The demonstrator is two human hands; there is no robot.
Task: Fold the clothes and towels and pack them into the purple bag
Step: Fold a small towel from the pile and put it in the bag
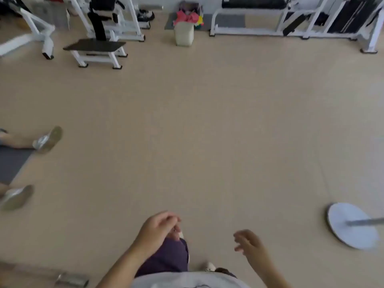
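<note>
Far across the beige floor stands a pale bin (184, 34) heaped with pink and red clothes (186, 17), and a bit of yellow-green cloth (200, 21) shows beside them. Behind the heap is something dull purple (190, 6), too blurred to tell whether it is the bag. My left hand (160, 227) hangs low in the middle of the view with loosely curled fingers and holds nothing. To its right, my right hand (248, 243) has relaxed, slightly spread fingers and is also empty. Both hands are far from the bin.
White gym machines (108, 23) and a dark-topped bench (94, 46) line the far wall, with a long white frame (291, 28) at the right. Another person's sandalled feet (46, 140) and a grey mat (12, 163) lie at the left. A round white stand base (351, 225) sits at the right.
</note>
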